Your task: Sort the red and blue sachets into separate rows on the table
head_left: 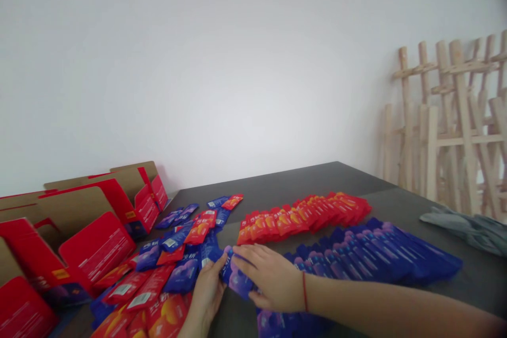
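A blue packet with purple print (pixel 238 279) is between my two hands above the table. My left hand (pixel 208 293) pinches its left edge, thumb on top. My right hand (pixel 273 277) lies over the packet's right side, with its fingers stretched across it and the thumb below. Under and behind my right forearm runs an overlapping row of blue packets (pixel 356 253). Beyond it is a similar row of red packets (pixel 301 215) with orange print. Close to my left hand, red packets (pixel 166 317) and other blue packets (pixel 182 273) lie in a loose pile.
Open red cardboard boxes (pixel 97 248) with brown insides stand along the left. The dark table (pixel 293 179) reaches back to a white wall (pixel 253 63). A crumpled grey cloth or bag (pixel 467 228) rests at the right edge. Wooden easel-like frames (pixel 455 116) lean behind it.
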{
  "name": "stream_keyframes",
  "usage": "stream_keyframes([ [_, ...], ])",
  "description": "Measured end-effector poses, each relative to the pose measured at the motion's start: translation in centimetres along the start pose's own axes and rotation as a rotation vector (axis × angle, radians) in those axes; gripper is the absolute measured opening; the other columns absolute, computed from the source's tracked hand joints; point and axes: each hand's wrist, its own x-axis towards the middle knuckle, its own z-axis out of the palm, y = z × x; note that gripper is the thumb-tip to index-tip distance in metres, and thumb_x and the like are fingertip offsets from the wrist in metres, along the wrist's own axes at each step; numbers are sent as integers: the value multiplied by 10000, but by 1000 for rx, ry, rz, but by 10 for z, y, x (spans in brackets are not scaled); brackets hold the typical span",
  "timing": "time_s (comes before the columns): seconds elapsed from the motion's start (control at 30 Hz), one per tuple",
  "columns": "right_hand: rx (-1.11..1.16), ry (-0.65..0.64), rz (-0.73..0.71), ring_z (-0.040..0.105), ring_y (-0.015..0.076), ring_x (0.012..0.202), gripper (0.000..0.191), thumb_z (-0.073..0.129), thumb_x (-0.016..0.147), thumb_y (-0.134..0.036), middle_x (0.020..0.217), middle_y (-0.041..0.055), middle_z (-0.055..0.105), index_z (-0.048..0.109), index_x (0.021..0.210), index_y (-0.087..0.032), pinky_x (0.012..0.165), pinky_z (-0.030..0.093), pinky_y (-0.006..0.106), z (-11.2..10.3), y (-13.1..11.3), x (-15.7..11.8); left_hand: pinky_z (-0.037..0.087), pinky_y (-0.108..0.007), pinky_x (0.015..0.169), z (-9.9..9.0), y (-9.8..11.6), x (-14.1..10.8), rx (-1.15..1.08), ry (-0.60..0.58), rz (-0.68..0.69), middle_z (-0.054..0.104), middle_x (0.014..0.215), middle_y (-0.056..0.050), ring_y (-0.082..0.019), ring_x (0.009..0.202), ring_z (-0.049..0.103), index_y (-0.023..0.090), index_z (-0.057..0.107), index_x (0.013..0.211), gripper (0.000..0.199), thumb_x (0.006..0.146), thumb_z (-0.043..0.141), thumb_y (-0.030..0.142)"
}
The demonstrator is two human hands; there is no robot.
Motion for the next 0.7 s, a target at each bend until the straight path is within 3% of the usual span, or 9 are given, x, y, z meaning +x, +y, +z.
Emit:
stream_keyframes([
  [0.1,-170,-91,-214,271,249,1444,619,590,920,-283,1520,165,410,375,1477,-122,1201,174,474,-2,-2,-1,511,-193,488,4,-6,-2,16,-45,-73,668,605,3,-118,516,644,142,662,732,174,675,818,193],
  [0.17,-235,-74,-246,388,219,1380,418,454,991,-215,1411,167,543,490,1385,-79,1190,226,427,1,-3,1,496,-190,461,6,-10,-4,33,-81,-120,658,597,-1,-107,482,620,130,665,746,171,681,813,188],
  [0.27,-288,-48,-251,523,218,1264,373,359,1021,-185,1283,166,641,568,1291,-35,1131,341,371,2,-7,-4,508,-197,496,7,-12,-6,66,-127,-145,685,652,-9,-118,536,641,124,681,883,276,661,824,203],
  [0.43,-349,0,-166,559,247,1241,394,379,1012,-193,1345,156,603,533,1356,-80,1012,478,373,14,-18,-42,522,-239,547,2,-8,1,340,-57,98,745,804,-36,-139,604,655,160,593,1084,520,640,801,333],
  [0.6,-557,14,-60,646,286,1128,377,385,981,-136,1251,184,656,596,1286,-66,838,566,367,57,-8,-82,551,-308,594,1,-10,7,483,-25,203,744,901,-105,-220,759,702,146,599,1014,514,652,698,497],
  [0.7,-628,61,-68,669,295,1074,348,413,967,-151,1198,173,689,628,1227,-69,818,569,391,67,-1,-87,559,-335,616,3,-11,7,564,-33,236,743,895,-108,-243,786,705,155,621,971,500,657,648,543],
])
